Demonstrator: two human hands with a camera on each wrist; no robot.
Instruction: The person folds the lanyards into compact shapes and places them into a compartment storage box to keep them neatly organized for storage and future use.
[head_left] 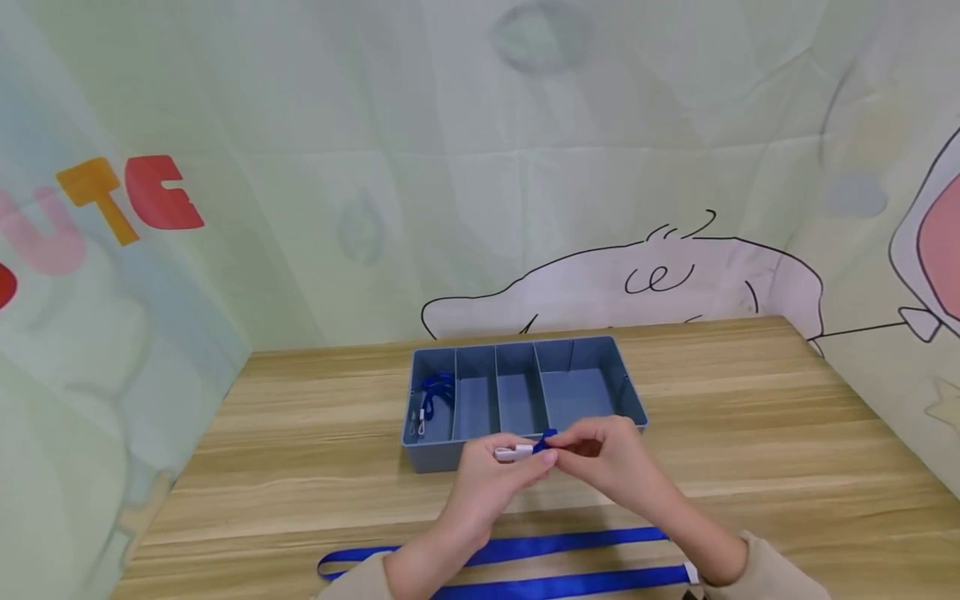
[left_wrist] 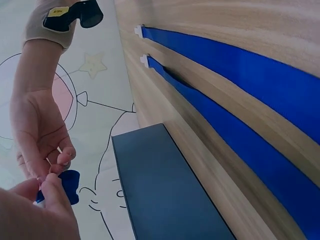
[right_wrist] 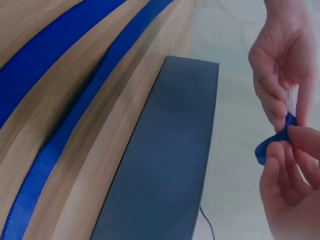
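Both hands meet over the front edge of the grey-blue tray (head_left: 442, 457), fingertips close together. Between them is a short blue strap (head_left: 550, 435) with a white plastic clip (head_left: 513, 453). My left hand (head_left: 486, 482) holds the clip end, its thumb and fingers pinching where the strap starts. The right hand (head_left: 619, 460) pinches the blue strap at its other side. In the right wrist view, the strap (right_wrist: 263, 151) shows folded at the right fingertips, while the clip (right_wrist: 293, 99) lies partly hidden in the left hand.
A long blue lanyard ribbon (head_left: 558, 543) lies looped on the wooden table (head_left: 300, 483) below the forearms, with white buckle ends (left_wrist: 145, 60). In the tray's left compartment sits a blue cord (head_left: 438, 388) with a white clip (head_left: 422, 423). A printed curtain (head_left: 337, 208) hangs behind.
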